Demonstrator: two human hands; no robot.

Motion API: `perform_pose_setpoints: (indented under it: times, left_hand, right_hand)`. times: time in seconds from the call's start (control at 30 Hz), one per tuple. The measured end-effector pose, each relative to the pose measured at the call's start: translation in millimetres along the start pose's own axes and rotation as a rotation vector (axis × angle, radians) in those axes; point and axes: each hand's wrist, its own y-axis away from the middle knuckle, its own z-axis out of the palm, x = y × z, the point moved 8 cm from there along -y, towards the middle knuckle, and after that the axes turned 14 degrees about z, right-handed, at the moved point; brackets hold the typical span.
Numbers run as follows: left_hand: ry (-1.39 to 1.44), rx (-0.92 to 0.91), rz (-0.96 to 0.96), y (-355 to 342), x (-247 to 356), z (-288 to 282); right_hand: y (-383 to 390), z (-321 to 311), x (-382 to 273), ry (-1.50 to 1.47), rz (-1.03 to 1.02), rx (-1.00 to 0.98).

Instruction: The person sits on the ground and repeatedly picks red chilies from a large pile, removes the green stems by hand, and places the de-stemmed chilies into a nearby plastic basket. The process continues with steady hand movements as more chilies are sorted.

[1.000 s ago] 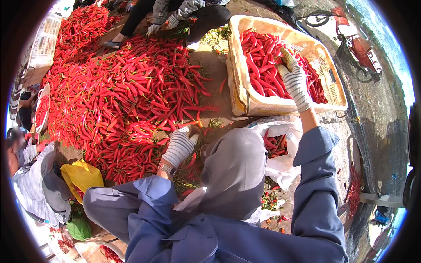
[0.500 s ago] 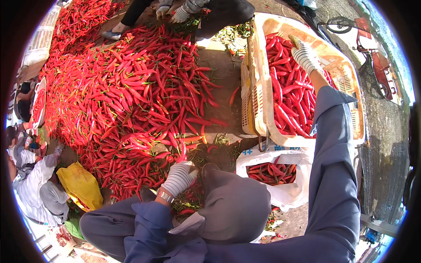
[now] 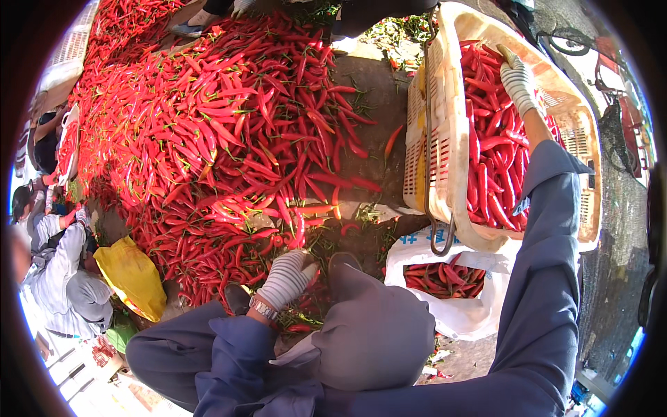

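Observation:
My right hand (image 3: 520,82), in a striped white-and-grey glove, reaches into the far part of a cream plastic crate (image 3: 462,191). It lies over the red chili peppers (image 3: 497,174) there, fingers stretched forward. My left hand (image 3: 286,279), gloved alike and with a metal watch at the wrist, is low over the near edge of a large chili pile (image 3: 201,146), beside my knee. Its fingers are curled; whatever is in them is hidden.
Below the crate, a white sack (image 3: 448,323) holds darker chilies. A metal handle (image 3: 436,240) hangs at the crate's near left corner. People work at the far edge and far left, where a yellow sack (image 3: 130,274) stands. My knee (image 3: 375,326) rises between my arms.
The view has shifted, so crate and pile appear farther right. My right hand stays over the chilies in the crate, and my left stays by the pile with fingers curled.

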Motion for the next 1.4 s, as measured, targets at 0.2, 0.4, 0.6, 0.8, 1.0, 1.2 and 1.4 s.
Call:
perform_pose_setpoints:
  times: [0.2, 0.4, 0.6, 0.8, 1.0, 1.2, 1.4]
  left_hand:
    - [0.152, 0.156, -0.002, 11, 21, -26]
    - [0.248, 0.308, 0.157, 29, 68, -48]
    - [0.725, 0.596, 0.361, 62, 132, -105]
    - [0.903, 0.639, 0.551, 112, 190, -155]
    - [0.659, 0.903, 0.469, 148, 157, -180]
    - [0.087, 0.969, 0.468, 152, 103, -204]
    - [-0.210, 0.103, 0.062, 101, -21, -78]
  right_hand:
    - [51, -57, -18, -0.975, 0.144, -0.295]
    - [160, -123, -124, -1.291, 0.069, -0.736]
    - [288, -158, -252, -1.103, -0.013, -0.999]
    - [397, -156, -348, -0.748, -0.202, -1.261]
    - [448, -125, -393, -0.605, -0.391, -1.233]
    - [437, -94, -399, -0.469, -0.433, -0.928]
    - [443, -74, -398, -0.310, -0.523, -1.030]
